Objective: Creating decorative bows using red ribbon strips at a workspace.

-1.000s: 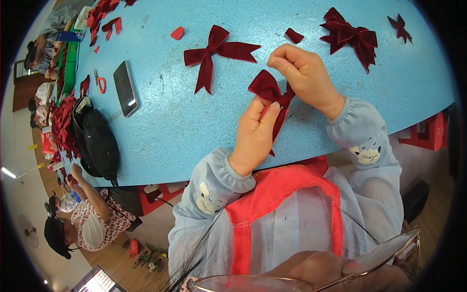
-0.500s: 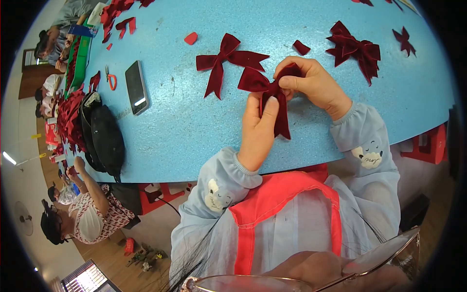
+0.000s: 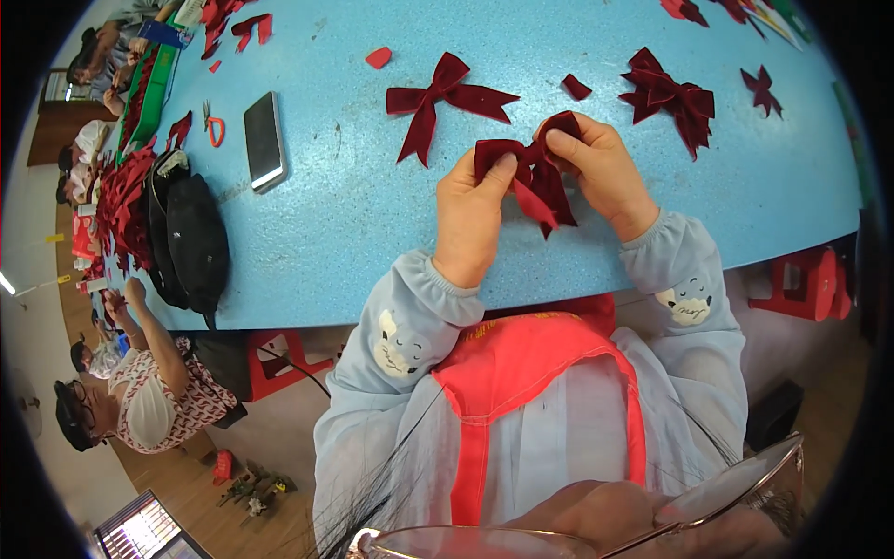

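Between my two hands I hold a dark red velvet bow [image 3: 538, 175] above the near part of the blue table [image 3: 345, 242]. My left hand [image 3: 473, 214] pinches the bow's left loop between thumb and fingers. The right loop is gripped by my right hand [image 3: 605, 172], thumb on top. The bow's two tails hang down toward me from its knot. Just beyond my hands lies another red bow [image 3: 445, 96], flat with its tails spread. A small dark red velvet piece [image 3: 576, 88] rests beyond my right hand.
Stacked bows [image 3: 672, 98] and a small bow [image 3: 762, 90] lie at the right. To the left are a phone [image 3: 264, 142], orange-handled scissors [image 3: 214, 129], a black pouch [image 3: 191, 238] and a heap of red ribbon [image 3: 126, 200]. A co-worker [image 3: 158, 391] sits at the left.
My left hand has moved from the bow's knot and tails up to its left loop. The tails now hang free and splay apart. The view has shifted slightly.
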A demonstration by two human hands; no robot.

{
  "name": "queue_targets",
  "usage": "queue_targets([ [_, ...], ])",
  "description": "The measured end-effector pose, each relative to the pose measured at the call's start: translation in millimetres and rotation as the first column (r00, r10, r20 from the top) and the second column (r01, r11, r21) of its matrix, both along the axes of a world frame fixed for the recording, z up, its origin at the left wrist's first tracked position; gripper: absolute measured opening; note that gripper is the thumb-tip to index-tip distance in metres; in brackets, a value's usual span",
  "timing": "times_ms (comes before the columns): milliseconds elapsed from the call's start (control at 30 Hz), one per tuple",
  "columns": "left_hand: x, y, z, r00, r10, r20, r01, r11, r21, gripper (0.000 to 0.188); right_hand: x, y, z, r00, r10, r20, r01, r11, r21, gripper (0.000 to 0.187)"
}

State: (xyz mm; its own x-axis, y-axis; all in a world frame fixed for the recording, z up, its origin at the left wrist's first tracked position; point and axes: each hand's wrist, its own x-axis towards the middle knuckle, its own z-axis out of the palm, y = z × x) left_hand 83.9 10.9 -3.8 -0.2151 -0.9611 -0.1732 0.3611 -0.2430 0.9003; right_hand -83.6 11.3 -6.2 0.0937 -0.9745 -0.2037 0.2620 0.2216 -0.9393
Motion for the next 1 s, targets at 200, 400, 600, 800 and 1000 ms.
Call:
queue_targets([
  [200, 7.3, 1.2, 7.6, 0.997, -0.068, 0.048, 0.069, 0.998, -0.004, 0.016, 15.3, 21.1, 1.0, 0.997, -0.049, 0.058, 0.045, 0.997, 0.061, 0.022],
  [400, 12.6, 12.2, 10.7, 0.945, -0.071, 0.321, 0.124, 0.981, -0.148, 0.017, 20.8, 29.2, -7.3, 0.991, -0.064, 0.117, 0.07, 0.996, -0.049, 0.02],
  [600, 10.7, 20.5, -3.2, 0.816, 0.08, 0.573, 0.181, 0.906, -0.383, 0.015, 27.4, 29.6, -13.9, 0.965, -0.173, 0.199, 0.18, 0.983, -0.017, 0.018],
  [800, 3.4, 16.9, -1.9, 0.816, -0.166, 0.554, 0.312, 0.933, -0.18, 0.016, 31.7, 33.2, -14.8, 0.892, -0.269, 0.362, 0.251, 0.963, 0.099, 0.016],
  [1000, 3.3, 1.6, 6.2, 0.793, -0.226, 0.565, 0.367, 0.918, -0.147, 0.019, 9.7, 21.8, -3.6, 0.964, -0.127, 0.235, 0.141, 0.989, -0.044, 0.018],
])
